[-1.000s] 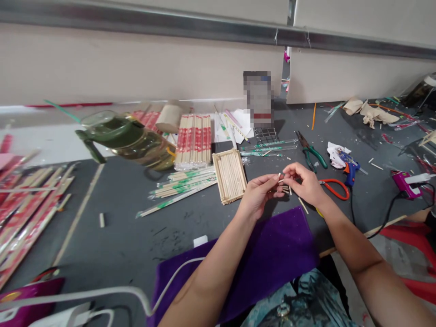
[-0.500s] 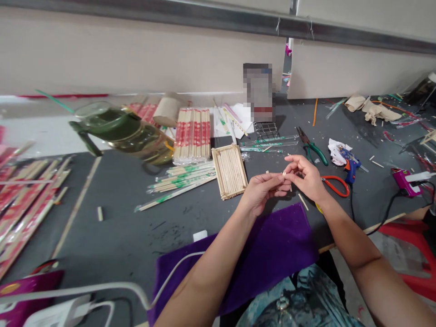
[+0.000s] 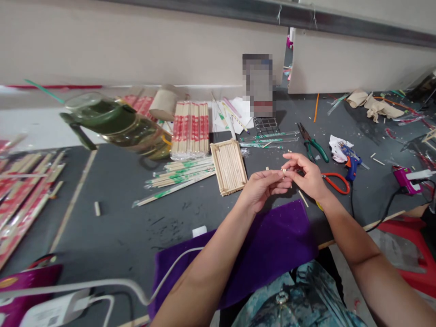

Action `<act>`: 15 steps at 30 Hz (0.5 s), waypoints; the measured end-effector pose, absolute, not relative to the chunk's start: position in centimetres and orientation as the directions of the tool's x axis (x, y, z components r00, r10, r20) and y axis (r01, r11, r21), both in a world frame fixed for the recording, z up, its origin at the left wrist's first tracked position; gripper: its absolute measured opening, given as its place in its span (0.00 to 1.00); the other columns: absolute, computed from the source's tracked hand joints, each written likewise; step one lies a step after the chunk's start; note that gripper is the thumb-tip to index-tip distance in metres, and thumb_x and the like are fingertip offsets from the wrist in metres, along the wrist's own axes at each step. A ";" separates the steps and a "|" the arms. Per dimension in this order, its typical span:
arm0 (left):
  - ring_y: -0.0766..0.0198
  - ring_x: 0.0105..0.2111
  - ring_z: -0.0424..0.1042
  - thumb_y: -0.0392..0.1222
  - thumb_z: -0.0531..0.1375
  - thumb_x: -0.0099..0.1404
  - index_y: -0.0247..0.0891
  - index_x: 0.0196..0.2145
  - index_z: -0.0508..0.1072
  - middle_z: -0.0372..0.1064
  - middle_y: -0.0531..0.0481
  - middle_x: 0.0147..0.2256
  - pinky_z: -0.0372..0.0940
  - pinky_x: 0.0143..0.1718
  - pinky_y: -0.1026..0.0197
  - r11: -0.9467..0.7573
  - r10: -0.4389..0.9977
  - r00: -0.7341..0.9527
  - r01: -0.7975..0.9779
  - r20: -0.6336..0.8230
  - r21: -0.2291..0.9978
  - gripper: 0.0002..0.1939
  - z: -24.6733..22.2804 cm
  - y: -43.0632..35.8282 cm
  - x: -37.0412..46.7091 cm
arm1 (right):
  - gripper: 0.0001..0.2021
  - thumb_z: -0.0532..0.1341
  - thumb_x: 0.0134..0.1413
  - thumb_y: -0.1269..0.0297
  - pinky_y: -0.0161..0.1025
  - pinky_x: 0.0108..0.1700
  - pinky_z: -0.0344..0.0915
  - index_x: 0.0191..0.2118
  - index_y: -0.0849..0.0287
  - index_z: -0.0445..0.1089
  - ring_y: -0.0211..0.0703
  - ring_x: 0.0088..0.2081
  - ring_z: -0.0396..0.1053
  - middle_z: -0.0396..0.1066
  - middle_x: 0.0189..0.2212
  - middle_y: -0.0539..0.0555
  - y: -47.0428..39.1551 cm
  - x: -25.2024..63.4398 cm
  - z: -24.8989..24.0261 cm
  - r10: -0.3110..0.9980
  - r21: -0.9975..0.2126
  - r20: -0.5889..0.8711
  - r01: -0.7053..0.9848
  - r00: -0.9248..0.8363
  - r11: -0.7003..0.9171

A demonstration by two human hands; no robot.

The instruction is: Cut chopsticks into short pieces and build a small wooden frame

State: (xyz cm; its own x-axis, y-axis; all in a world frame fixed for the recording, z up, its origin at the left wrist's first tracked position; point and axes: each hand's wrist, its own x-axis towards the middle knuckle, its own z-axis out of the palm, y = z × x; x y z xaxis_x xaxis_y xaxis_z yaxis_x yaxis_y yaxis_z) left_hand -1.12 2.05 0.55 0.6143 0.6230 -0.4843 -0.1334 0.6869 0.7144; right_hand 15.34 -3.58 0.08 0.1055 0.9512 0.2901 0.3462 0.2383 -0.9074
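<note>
My left hand and my right hand meet fingertip to fingertip above the table. Both pinch small pale wooden stick pieces; the fingers cover most of them, so their full shape is hidden. Just left of my left hand lies a small rectangular tray built from wooden sticks, with raised edges. Beside my right wrist are red-handled pliers, partly behind the arm. A short loose stick rests below my hands, near a purple cloth.
Green-handled pliers and a blue glue gun lie to the right. Wrapped chopsticks stand in a bundle behind the tray, with more chopsticks at far left. A pitcher of liquid is nearby. A white cable crosses the front.
The view has shifted slightly, so the table things sit a little higher and further left. My hands keep nearly the same pinch on the stick pieces.
</note>
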 end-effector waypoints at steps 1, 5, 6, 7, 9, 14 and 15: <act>0.66 0.26 0.78 0.38 0.70 0.57 0.30 0.31 0.81 0.80 0.43 0.29 0.74 0.30 0.66 0.667 0.638 0.612 -0.135 -0.467 0.733 0.07 0.5 2.0 -1.1 | 0.18 0.63 0.59 0.68 0.38 0.42 0.70 0.55 0.52 0.70 0.39 0.38 0.73 0.77 0.38 0.50 -3.6 15.4 0.2 0.953 -0.908 0.285 0.347 0.101 0.235; 0.68 0.25 0.75 0.44 0.74 0.52 0.33 0.32 0.82 0.78 0.49 0.27 0.72 0.31 0.66 0.511 0.742 0.571 -0.143 -0.351 0.848 0.13 0.3 1.7 -1.0 | 0.08 0.64 0.61 0.65 0.38 0.41 0.68 0.45 0.53 0.75 0.39 0.37 0.72 0.76 0.37 0.51 -3.7 15.7 0.9 0.960 -0.894 0.270 0.388 0.073 0.222; 0.69 0.25 0.75 0.45 0.74 0.51 0.33 0.32 0.82 0.78 0.49 0.27 0.72 0.31 0.66 0.458 0.769 0.558 -0.140 -0.312 0.878 0.14 0.3 1.7 -1.0 | 0.05 0.64 0.61 0.64 0.38 0.40 0.67 0.42 0.54 0.76 0.39 0.37 0.71 0.75 0.35 0.51 -3.7 15.8 1.1 0.962 -0.885 0.266 0.412 0.066 0.217; 0.69 0.25 0.74 0.46 0.74 0.51 0.33 0.32 0.82 0.78 0.50 0.27 0.72 0.31 0.67 0.409 0.788 0.551 -0.133 -0.276 0.903 0.14 0.2 1.6 -0.9 | 0.04 0.64 0.61 0.64 0.37 0.39 0.66 0.39 0.54 0.77 0.39 0.35 0.70 0.74 0.33 0.50 -3.7 16.0 1.2 0.964 -0.876 0.258 0.436 0.060 0.207; 0.68 0.26 0.74 0.46 0.73 0.53 0.34 0.33 0.82 0.78 0.49 0.28 0.71 0.32 0.66 0.349 0.795 0.560 -0.109 -0.233 0.931 0.14 0.0 1.6 -0.8 | 0.04 0.64 0.61 0.64 0.37 0.36 0.64 0.35 0.55 0.77 0.39 0.33 0.69 0.73 0.31 0.50 -3.7 16.3 1.4 0.972 -0.862 0.231 0.474 0.046 0.182; 0.65 0.28 0.75 0.43 0.65 0.61 0.35 0.40 0.81 0.79 0.47 0.31 0.72 0.33 0.62 0.211 0.813 0.550 0.029 -0.192 0.977 0.12 -0.9 2.4 -1.2 | 0.04 0.63 0.58 0.65 0.37 0.35 0.63 0.33 0.56 0.76 0.39 0.31 0.68 0.75 0.29 0.49 -3.1 17.1 0.8 0.982 -0.856 0.151 0.512 0.115 0.072; 0.64 0.29 0.75 0.42 0.64 0.62 0.35 0.41 0.81 0.79 0.46 0.33 0.72 0.33 0.61 0.136 0.846 0.509 0.077 -0.157 0.988 0.12 -1.0 2.6 -1.4 | 0.04 0.63 0.57 0.65 0.37 0.35 0.63 0.33 0.57 0.76 0.39 0.30 0.68 0.75 0.29 0.50 -2.9 17.2 0.5 0.979 -0.860 0.135 0.509 0.152 0.039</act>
State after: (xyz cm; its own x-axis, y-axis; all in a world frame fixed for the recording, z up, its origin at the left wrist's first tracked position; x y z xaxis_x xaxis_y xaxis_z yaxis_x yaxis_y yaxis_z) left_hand -1.43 2.64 -1.03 0.5092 0.8462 -0.1568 0.0773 0.1365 0.9876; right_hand 17.25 -2.92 0.46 0.1520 0.9791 0.1349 0.5094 0.0393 -0.8596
